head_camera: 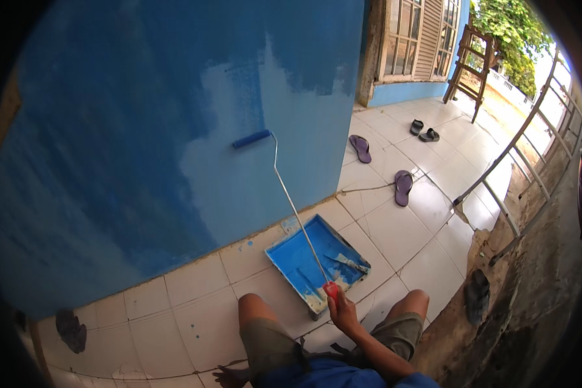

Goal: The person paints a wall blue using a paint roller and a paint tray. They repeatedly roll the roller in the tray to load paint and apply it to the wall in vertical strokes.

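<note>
My right hand [343,313] grips the red handle of a paint roller [252,139]. The roller's thin metal rod slants up and left over the tray, and its dark blue sleeve lies against the wall [233,189]. Darker blue paint covers the wall's upper and left parts; a lighter blue patch surrounds the sleeve. Below the wall, between my knees and its base, a blue paint tray [291,259] rests on the tiles. A paint-smeared scraper or brush [347,262] lies in the tray; which one I cannot tell. My left hand is not clearly in view.
Purple flip-flops [403,188] and black sandals [429,135] lie on the tiled floor to the right. A metal ladder [502,206] leans along the right side, and a wooden stepladder [469,72] stands beyond. Another dark sandal [477,297] lies at lower right, dark footwear [71,331] at lower left.
</note>
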### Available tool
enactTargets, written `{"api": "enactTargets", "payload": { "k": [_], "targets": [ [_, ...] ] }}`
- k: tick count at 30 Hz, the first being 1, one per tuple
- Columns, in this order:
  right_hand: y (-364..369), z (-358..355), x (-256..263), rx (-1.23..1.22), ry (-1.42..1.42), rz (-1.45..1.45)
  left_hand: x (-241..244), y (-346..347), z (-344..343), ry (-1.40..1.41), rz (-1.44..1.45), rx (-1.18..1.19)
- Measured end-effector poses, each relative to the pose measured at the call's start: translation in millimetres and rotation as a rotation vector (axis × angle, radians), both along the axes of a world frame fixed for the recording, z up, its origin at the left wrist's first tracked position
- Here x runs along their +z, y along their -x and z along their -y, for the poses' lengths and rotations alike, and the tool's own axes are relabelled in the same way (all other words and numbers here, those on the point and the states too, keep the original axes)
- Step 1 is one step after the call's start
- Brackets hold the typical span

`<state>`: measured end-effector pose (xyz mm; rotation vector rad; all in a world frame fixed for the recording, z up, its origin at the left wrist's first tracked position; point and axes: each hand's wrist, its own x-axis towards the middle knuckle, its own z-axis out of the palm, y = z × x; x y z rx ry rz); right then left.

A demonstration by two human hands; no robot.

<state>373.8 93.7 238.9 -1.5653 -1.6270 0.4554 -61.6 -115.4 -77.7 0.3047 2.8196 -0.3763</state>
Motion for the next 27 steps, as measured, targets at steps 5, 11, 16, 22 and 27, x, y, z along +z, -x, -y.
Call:
{"api": "enactTargets", "payload": {
  "k": [5, 11, 16, 22, 27],
  "targets": [
    [28.2, -39.7, 39.5, -0.007, -0.129, -0.098, 103.5, -4.8, -1.0, 0.292, 0.539, -0.381],
    [22.1, -33.8, 19.8, 0.011, -0.004, -0.134, 121.4, 1.9, -59.8, 0.409, 0.578, -0.749],
    [0.7, 8.8, -10.2, -0.018, 0.179, -0.055, 178.4, -63.1, -131.9, 0.11, 0.239, -0.721],
    [-2.6, 28.4, -24.4, -0.039, 0.192, -0.106, 96.6, -55.5, -158.6, -0.034, 0.215, -0.854],
    [12.9, 17.3, -25.8, -0.038, 0.085, -0.066, 104.8, -59.2, -157.5, -0.05, 0.189, -0.954]
  ]
}}
